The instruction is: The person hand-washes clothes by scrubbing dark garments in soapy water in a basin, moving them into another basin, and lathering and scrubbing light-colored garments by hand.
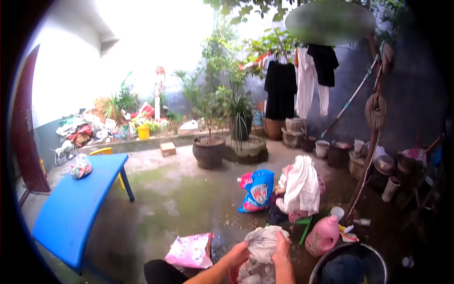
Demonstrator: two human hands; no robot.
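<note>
A bunched, pale wet garment (266,242) is gripped between my two hands, low in the head view. My left hand (240,253) is closed on its left side, and my right hand (282,250) closes on its right side. Below them more pale cloth hangs down into a reddish basin (232,274), mostly hidden by my arms and the cloth. To the left of my left hand lies a pink-and-white bag (191,251). A pink detergent jug (323,235) stands to the right of my right hand. Beyond the hands is a blue detergent bag (258,191).
A heap of laundry (301,187) sits on a green stool (305,229). At the lower right, a metal tub (382,265) holds dark cloth. A blue table (85,203) stands left. Potted plants (209,154) and hanging clothes (280,90) are farther back.
</note>
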